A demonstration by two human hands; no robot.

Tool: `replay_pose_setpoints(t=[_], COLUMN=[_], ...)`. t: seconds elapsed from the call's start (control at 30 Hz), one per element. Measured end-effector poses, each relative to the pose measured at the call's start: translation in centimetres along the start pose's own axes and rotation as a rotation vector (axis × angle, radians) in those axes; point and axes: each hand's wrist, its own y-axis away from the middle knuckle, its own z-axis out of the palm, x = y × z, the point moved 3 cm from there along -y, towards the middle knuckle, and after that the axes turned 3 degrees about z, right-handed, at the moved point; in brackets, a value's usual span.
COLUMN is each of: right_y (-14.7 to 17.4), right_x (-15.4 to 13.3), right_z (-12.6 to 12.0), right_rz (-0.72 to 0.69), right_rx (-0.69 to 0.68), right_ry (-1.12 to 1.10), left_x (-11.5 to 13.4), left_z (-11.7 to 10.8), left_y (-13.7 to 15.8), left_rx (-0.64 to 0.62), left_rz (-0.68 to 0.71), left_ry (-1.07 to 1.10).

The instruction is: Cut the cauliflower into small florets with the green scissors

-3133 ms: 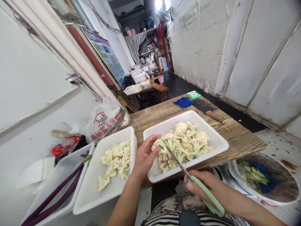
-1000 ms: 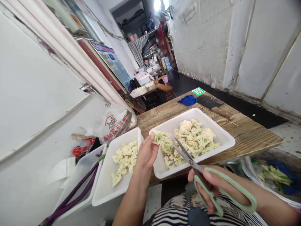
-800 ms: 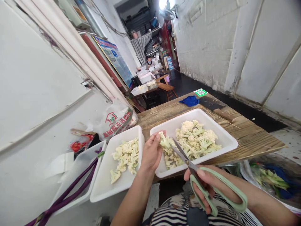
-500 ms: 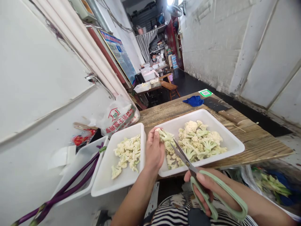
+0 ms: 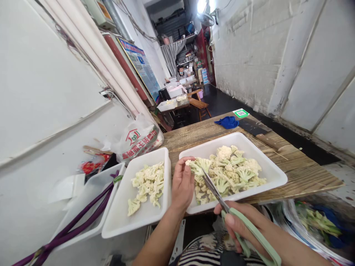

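Observation:
My left hand (image 5: pixel 183 183) pinches a cauliflower floret (image 5: pixel 200 165) over the left end of a white tray (image 5: pixel 273 181). Heaped in that tray is cut cauliflower (image 5: pixel 230 166). In my right hand (image 5: pixel 244 221) is a pair of scissors (image 5: pixel 219 195) with pale green handles; its blades are nearly together, with the tips at the floret's stem. Whether the blades touch the stem I cannot tell. A second white tray (image 5: pixel 118 218) to the left bears smaller cauliflower pieces (image 5: pixel 148 183).
Long purple eggplants (image 5: pixel 80 218) lie across another white tray at left. Behind is a plastic bag (image 5: pixel 138 138). On the wooden table (image 5: pixel 307 173) are a blue cloth (image 5: pixel 227 122) and a cleaver (image 5: pixel 256 129). A bag of trimmings (image 5: pixel 318 223) stands low right. A person (image 5: pixel 181 72) sits far back.
The scissor blades have drawn closer together, and their tips are now against or over the floret's stem. The left hand keeps the floret in nearly the same place. The view has shifted slightly.

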Motion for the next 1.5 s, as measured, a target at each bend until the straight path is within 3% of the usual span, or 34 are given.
replay_pose_setpoints(t=[0.07, 0.23, 0.33, 0.6, 0.73, 0.87, 1.03, 1.13, 1.27, 1.37, 1.5], right_y=[0.2, 0.5, 0.7, 0.7, 0.9, 0.6, -0.7, -1.0, -0.2, 0.8, 1.5], right_x=[0.3, 0.2, -0.3, -0.5, -0.2, 0.9, 2.6, 3.1, 3.0, 2.4, 0.9], right_z=[0.2, 0.4, 0.5, -0.3, -1.0, -0.7, -1.1, -2.0, -2.8, -2.8, -2.7], right_rz=[0.020, 0.040, 0.070, 0.075, 0.060, 0.086, 0.172, 0.144, 0.010, 0.038, 0.134], right_rx=[0.014, 0.085, 0.101, 0.141, 0.132, 0.116, 0.202, 0.250, 0.122, 0.042, 0.057], right_ry=[0.011, 0.081, 0.134, 0.226, 0.279, 0.111, -0.042, -0.122, -0.339, -0.214, 0.116], left_x=[-0.1, 0.7, 0.9, 0.3, 0.6, 0.5, -0.6, -1.4, -2.1, -1.9, -1.5], left_z=[-0.3, -1.0, -1.2, -1.7, -1.5, -1.0, -0.2, -0.3, -0.8, -1.0, -1.2], left_y=[0.2, 0.7, 0.8, 0.6, 0.3, 0.1, -0.5, -1.1, -1.4, -1.3, -1.1], left_rx=[0.006, -0.043, -0.091, -0.083, -0.099, -0.116, -0.133, -0.042, 0.137, 0.140, 0.066], left_rz=[0.055, 0.355, 0.397, 0.266, 0.267, 0.234, 0.074, -0.052, -0.188, -0.212, -0.156], left_ry=[0.028, -0.094, -0.118, -0.192, -0.186, -0.156, -0.168, -0.103, 0.040, 0.007, -0.221])
